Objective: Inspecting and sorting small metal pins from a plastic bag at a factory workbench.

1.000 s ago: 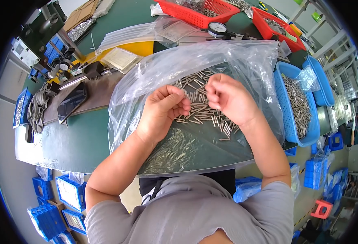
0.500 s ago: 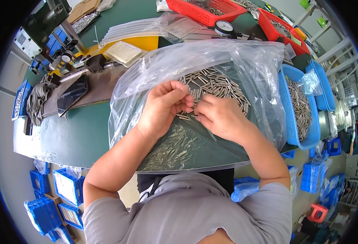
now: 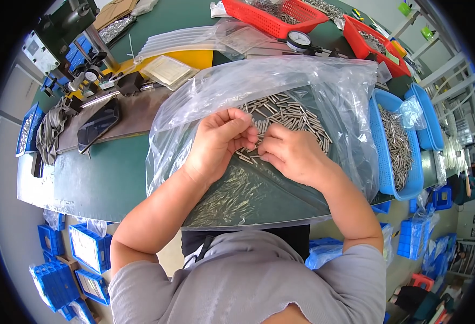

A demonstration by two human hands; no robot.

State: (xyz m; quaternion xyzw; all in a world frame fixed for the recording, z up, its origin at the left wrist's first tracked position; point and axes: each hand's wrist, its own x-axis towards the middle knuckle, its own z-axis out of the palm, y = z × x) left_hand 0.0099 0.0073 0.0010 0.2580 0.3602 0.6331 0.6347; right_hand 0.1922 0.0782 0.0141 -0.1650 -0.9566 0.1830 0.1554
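A heap of short metal pins lies on a clear plastic bag spread over the green table. My left hand is over the near left side of the heap, fingers curled and thumb bent against the fingertips. Close beside it, my right hand pinches with thumb and forefinger, its tips nearly meeting the left fingertips. What either hand holds is too small and too covered by the fingers to make out. More pins show just under and around the fingertips.
A blue basket of pins stands at the right, red baskets at the back. To the left are a dark phone and a gauge stand. A dial gauge lies behind the bag. Blue crates sit on the floor.
Both hands stay at nearly the same place over the pins, with only slight finger movement. The whole view has shifted a little. At the lower right, a person in the background has moved before the red stool.
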